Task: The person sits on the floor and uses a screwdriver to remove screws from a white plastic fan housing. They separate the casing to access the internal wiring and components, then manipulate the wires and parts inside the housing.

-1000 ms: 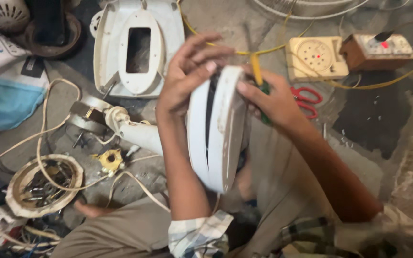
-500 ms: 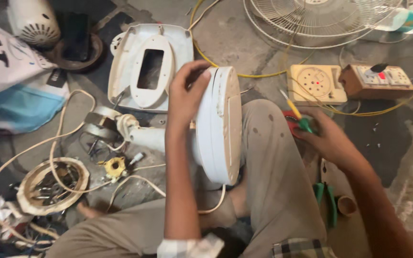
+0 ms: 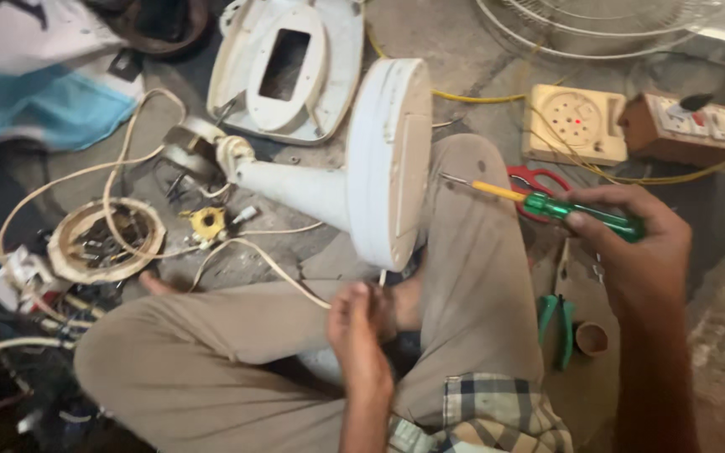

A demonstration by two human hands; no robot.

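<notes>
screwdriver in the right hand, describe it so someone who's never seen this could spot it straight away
Start at the big white round fan base standing on edge against the person's knee. Just to its right, above the bent leg, the right hand grips a screwdriver pointing left toward the base. Its clear green handle, yellow collar and thin metal shaft set it apart from the red-handled scissors lying behind it.

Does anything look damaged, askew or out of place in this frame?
Yes. The white fan base stands on its edge against the knee rather than flat, and a bare motor winding lies among loose wires. The right hand grips a green screwdriver; the left hand pinches the cream cord.
</notes>
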